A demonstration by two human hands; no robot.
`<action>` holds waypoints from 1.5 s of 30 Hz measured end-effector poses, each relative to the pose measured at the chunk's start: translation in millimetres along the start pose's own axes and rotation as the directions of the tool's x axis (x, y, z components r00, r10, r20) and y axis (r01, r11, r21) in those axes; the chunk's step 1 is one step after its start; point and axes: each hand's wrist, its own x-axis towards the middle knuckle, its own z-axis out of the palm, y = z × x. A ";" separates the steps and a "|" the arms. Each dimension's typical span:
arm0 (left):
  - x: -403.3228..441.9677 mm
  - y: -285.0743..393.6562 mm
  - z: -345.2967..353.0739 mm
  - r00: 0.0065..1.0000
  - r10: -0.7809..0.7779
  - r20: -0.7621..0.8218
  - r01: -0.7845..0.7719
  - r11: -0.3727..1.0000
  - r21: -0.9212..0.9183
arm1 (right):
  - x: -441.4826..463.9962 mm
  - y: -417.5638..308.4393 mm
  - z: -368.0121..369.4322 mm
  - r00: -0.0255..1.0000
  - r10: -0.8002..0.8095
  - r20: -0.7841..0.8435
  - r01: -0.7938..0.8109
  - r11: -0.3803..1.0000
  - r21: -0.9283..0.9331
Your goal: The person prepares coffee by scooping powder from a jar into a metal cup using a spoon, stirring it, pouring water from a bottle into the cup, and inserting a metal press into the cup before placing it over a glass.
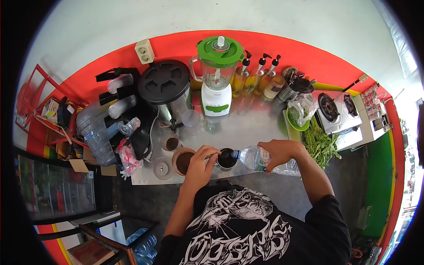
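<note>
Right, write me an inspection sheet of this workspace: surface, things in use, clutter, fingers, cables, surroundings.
Surface: metal table, shiny; bare stretch in front of the blender.
Things in use: clear bottle tilted, mouth at the dark-filled cup; container of brown contents to the cup's left. Flow: cannot tell.
Clutter: stacked clear cups at left; leafy greens and green bowl at right.
Fingers: right fingers grip the bottle; left fingers by the cup's rim, hold unclear.
Cables: what looks like a pale cord beside the lidded dispenser.
Surroundings: red wall band, wall socket, two-burner stove; flame cannot be judged.
</note>
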 end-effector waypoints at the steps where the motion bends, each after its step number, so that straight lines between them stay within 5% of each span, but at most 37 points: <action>1: 0.0 -0.2 0.2 1.000 0.001 -0.004 -0.001 1.000 -0.009 | -0.5 -0.6 -0.6 1.000 0.006 0.006 -0.006 1.000 -0.003; 26: -0.9 2.4 6.4 0.997 -0.023 0.074 0.019 0.998 0.053 | -6.8 -0.6 -0.3 0.999 0.017 0.030 -0.017 1.000 0.001; 45: -2.7 7.1 -1.5 0.998 -0.040 -0.049 0.042 0.999 0.028 | -9.4 -1.1 1.8 1.000 0.000 -0.008 -0.001 1.000 -0.017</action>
